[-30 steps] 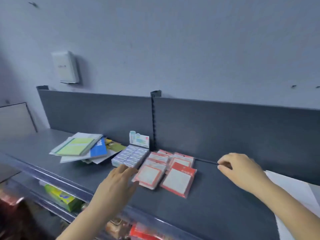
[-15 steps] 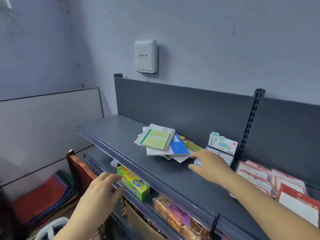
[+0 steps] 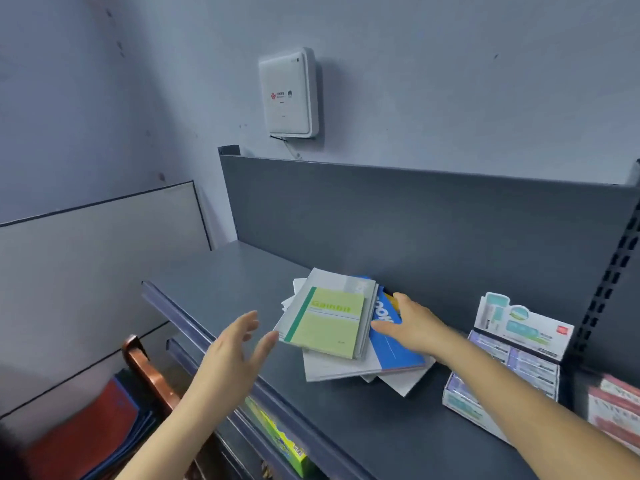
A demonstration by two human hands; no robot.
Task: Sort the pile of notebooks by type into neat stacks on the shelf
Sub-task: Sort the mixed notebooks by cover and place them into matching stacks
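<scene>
On shelf (image 3: 242, 271) — loose notebook pile (image 3: 329, 368).
L hand (image 3: 239, 344) just left, fingers spread; R hand (image 3: 412, 327), fingers straight, on blue notebook (image 3: 394, 355).

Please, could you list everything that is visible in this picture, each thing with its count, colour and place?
green notebook: one, light green, top of the pile
grey notebooks: count unclear, grey-white, under the green notebook
blue notebook: one, blue, right side of the pile
shelf: one, dark grey, carries the pile
display box: one, white and teal, right of the pile
label packs: several, red and white, right edge
wall box: one, white, on the wall above the shelf
carton: one, green-yellow, lower shelf
folders: several, red and blue, bottom left
chair: one, brown, partly visible, left of the shelf
left hand: open, just left of the pile
right hand: flat on the blue notebook
</scene>
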